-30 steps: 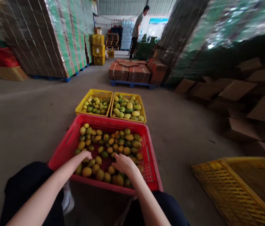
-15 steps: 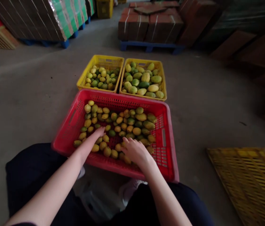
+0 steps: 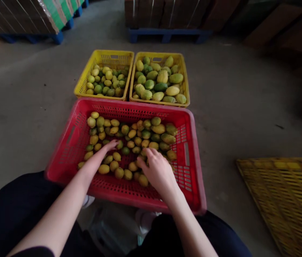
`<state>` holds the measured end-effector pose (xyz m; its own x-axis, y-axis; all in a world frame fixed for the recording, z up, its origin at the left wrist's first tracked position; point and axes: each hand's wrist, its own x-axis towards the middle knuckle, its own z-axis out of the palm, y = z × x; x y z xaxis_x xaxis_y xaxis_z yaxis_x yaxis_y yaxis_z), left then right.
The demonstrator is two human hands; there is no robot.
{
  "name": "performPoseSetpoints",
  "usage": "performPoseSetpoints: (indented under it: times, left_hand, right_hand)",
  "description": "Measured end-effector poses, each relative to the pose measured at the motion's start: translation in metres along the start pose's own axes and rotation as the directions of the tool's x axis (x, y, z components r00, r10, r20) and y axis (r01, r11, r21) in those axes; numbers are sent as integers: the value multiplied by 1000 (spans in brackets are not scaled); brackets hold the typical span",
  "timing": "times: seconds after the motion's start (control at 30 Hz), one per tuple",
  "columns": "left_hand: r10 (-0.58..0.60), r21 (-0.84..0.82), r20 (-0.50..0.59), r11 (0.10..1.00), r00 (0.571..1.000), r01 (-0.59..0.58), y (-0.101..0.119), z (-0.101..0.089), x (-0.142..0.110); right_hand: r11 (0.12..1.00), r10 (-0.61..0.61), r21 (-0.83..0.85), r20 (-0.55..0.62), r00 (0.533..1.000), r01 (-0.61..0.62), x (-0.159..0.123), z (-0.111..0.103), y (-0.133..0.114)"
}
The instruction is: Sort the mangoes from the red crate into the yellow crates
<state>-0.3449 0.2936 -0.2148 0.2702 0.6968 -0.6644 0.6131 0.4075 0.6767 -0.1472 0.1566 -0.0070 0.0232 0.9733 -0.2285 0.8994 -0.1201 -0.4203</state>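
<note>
A red plastic crate point(image 3: 192, 142) in front of my knees holds one loose layer of yellow and green lemons point(image 3: 119, 173), with some longer, larger fruit point(image 3: 168, 138) along its right side. My left hand point(image 3: 111, 145) reaches into the middle of the crate, its fingertips closed around a greenish lemon point(image 3: 120, 144). Over the fruit right of centre, my right hand point(image 3: 158, 168) is curved palm down, thumb and fingers apart. Its palm hides the fruit beneath, and I see nothing held in it.
Two yellow crates stand beyond the red one: the left crate point(image 3: 77, 80) has small lemons, the right crate point(image 3: 187, 80) larger oblong fruit. A yellow slatted panel point(image 3: 279, 200) lies at right. Loaded blue pallets point(image 3: 167, 35) stand at the back on the grey floor point(image 3: 228, 92).
The view has tilted down and drawn closer to the crates. My left fingers now meet the greenish lemon. My right hand has shifted slightly away from me over the fruit.
</note>
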Motion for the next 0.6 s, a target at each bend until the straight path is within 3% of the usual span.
performPoseSetpoints:
  times: [0.1,0.17,0.2,0.27,0.33,0.37,0.43,0.5,0.6]
  left_hand:
    - [57,-98,179,994,982,-39,38,-19,-21]
    - [162,-177,329,978,930,-108,75,-29,-46]
    - [224,-205,410,967,884,-150,93,-33,-60]
    - [309,-214,474,949,825,-232,124,-39,-86]
    - [401,-183,375,916,836,-357,138,-45,-99]
    - [425,-125,289,905,858,-406,137,-48,-98]
    - [400,129,100,902,911,-411,121,-50,-83]
    - [306,463,-52,851,951,-249,93,-47,-57]
    - [242,600,-79,787,967,-148,53,-31,-17]
  right_hand:
    - [928,171,364,-235,957,-76,9,1,8]
    - [772,328,619,-195,925,-143,16,3,9]
    - [642,383,746,-110,917,-178,18,3,8]
    - [294,374,927,114,921,-234,20,3,4]
    - [-30,273,966,254,928,-256,19,0,-2]
    - [-136,240,957,284,928,-257,18,-2,-4]
    - [-240,246,937,313,917,-255,14,-6,-8]
    - [-270,279,927,335,900,-262,10,-9,-8]
    - [-286,330,921,355,875,-266,8,-13,-5]
